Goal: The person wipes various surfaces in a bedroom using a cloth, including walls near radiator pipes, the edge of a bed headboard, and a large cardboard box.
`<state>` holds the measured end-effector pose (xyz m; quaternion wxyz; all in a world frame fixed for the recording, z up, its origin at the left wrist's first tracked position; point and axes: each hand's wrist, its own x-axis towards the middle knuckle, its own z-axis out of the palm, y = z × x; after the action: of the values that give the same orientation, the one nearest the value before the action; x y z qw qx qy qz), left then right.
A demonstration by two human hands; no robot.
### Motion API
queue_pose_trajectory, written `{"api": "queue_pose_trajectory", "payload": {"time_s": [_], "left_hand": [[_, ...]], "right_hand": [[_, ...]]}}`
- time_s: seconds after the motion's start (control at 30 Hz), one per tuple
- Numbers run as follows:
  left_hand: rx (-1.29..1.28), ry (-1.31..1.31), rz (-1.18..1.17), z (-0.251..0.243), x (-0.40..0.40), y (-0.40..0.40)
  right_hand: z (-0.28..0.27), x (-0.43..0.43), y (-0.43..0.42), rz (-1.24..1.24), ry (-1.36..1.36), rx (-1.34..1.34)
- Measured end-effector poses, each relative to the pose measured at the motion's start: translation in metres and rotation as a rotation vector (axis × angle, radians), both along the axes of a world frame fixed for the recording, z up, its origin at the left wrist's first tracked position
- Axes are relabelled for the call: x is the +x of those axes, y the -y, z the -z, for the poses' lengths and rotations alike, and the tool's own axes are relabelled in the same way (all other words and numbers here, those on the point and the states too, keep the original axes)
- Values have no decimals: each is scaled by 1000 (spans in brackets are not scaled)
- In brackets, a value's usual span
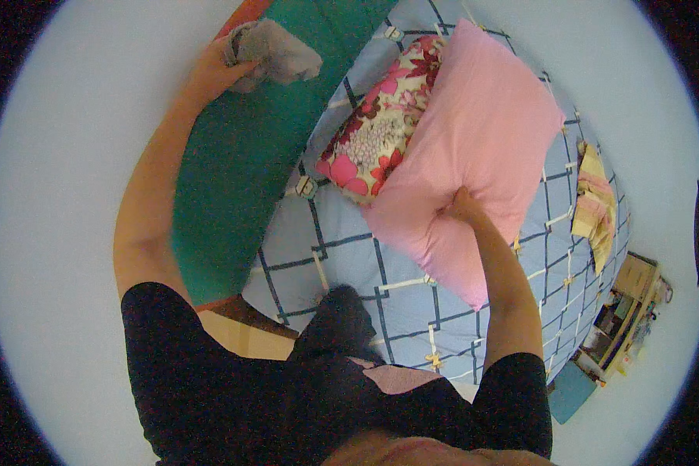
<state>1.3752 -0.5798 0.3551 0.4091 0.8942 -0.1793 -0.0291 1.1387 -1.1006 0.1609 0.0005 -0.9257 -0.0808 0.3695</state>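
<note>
My left hand (224,69) is at the upper left, closed around a crumpled grey cloth (285,55) above a green surface. My right hand (465,205) grips the lower part of a pink pillow (489,122), and the cover creases around the fingers, some of which are hidden in the folds. Partly under the pink pillow's left side lies a pillow with a floral cover (376,134), showing red and pink blooms. Both pillows rest on a bed with a light blue sheet (349,262) patterned in dark and white lines.
Along the bed's left side runs the green surface (233,169) with an orange-red edge. A folded yellow and pink cloth (594,204) lies toward the bed's right edge. Beyond it stands a small shelf unit (623,311) holding items, near a blue flat object (572,391). My knee (338,317) touches the bed.
</note>
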Motion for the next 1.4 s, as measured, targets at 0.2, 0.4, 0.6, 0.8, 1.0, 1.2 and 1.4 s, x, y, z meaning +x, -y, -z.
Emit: {"api": "queue_pose_trajectory", "payload": {"time_s": [0.2,0.4,0.6,0.8,1.0,1.2,1.4], "left_hand": [[365,243,-53,48,51,-60],[60,28,49,36,55,-55],[125,22,-25,31,49,-49],[390,354,15,35,59,-56],[468,199,-43,2,31,-35],[446,35,18,-21,35,-19],[528,-50,19,-31,39,-12]], "right_hand": [[-16,-18,-12,385,132,-17],[-7,-20,-5,615,-7,163],[47,-18,7,493,-46,88],[93,-18,27,474,-38,-53],[50,0,-2,327,-285,-100],[61,-22,5,290,-425,-92],[68,-1,-1,289,-514,-98]]}}
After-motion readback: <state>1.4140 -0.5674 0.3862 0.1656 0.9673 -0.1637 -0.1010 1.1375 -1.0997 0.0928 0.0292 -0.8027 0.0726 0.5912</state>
